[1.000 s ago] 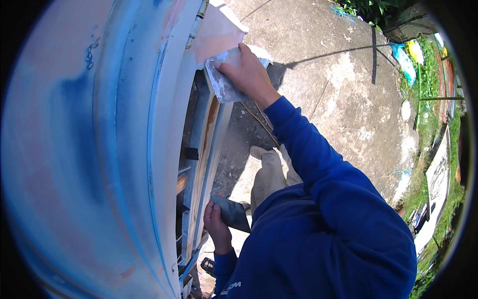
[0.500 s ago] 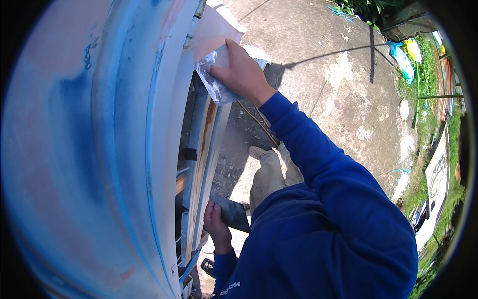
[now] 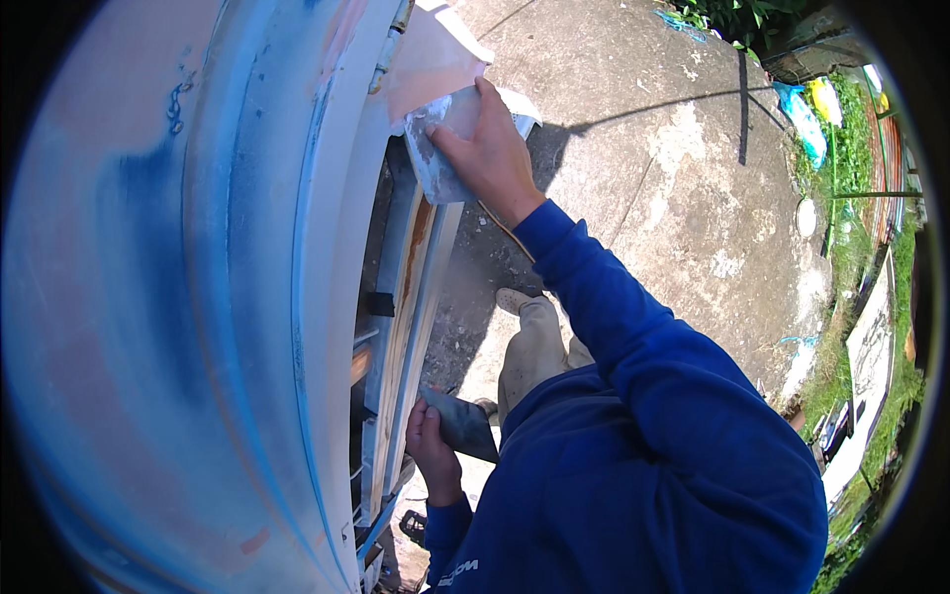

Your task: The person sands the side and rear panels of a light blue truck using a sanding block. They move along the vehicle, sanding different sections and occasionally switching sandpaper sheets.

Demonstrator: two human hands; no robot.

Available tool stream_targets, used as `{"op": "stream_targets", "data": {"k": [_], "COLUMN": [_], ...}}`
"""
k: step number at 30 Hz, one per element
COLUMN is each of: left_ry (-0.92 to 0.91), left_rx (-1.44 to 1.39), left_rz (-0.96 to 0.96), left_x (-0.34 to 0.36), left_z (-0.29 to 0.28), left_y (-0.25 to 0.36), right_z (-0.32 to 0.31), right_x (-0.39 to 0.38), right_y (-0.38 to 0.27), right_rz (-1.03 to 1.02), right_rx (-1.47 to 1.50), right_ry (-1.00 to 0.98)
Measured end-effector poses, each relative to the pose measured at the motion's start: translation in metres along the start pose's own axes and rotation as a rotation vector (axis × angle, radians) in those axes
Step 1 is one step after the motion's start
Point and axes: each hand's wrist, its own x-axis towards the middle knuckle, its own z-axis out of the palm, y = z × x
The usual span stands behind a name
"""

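My right hand [image 3: 495, 158] is closed on a thin, flat grey rectangular sheet [image 3: 435, 168] with white smears, thumb on its face. The sheet lies against or just in front of the lower edge of a pinkish panel [image 3: 430, 64]; I cannot tell whether it touches. Lower down, my left hand [image 3: 433, 450] grips a dark grey flat rectangular plate [image 3: 465, 428] near my waist, thumb over its edge. On the left is a large curved vehicle body panel [image 3: 257, 297], pale with blue and pinkish patches.
An open gap beside the panel shows a pale frame rail [image 3: 411, 267] with a rusty streak. Concrete ground [image 3: 614, 129] stretches to the right, with a shadow line across it. Blue and yellow bags [image 3: 804, 119] and grass lie at the far right. My legs [image 3: 534, 346] stand close to the frame.
My right hand has shifted slightly right with the grey sheet, which now stands more upright. The left hand and its dark plate stay nearly in place.
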Motion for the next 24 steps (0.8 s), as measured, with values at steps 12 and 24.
{"op": "stream_targets", "data": {"k": [12, 24], "left_ry": [-0.005, -0.074], "left_rx": [-0.002, 0.05], "left_rz": [-0.004, -0.05], "left_x": [0.003, 0.012], "left_z": [0.005, 0.01], "left_y": [0.003, 0.021], "right_z": [0.004, -0.167], "right_x": [-0.016, -0.135], "right_y": [-0.021, 0.257], "right_rz": [0.09, 0.174], "right_rx": [0.055, -0.9], "right_ry": [-0.026, -0.657]}}
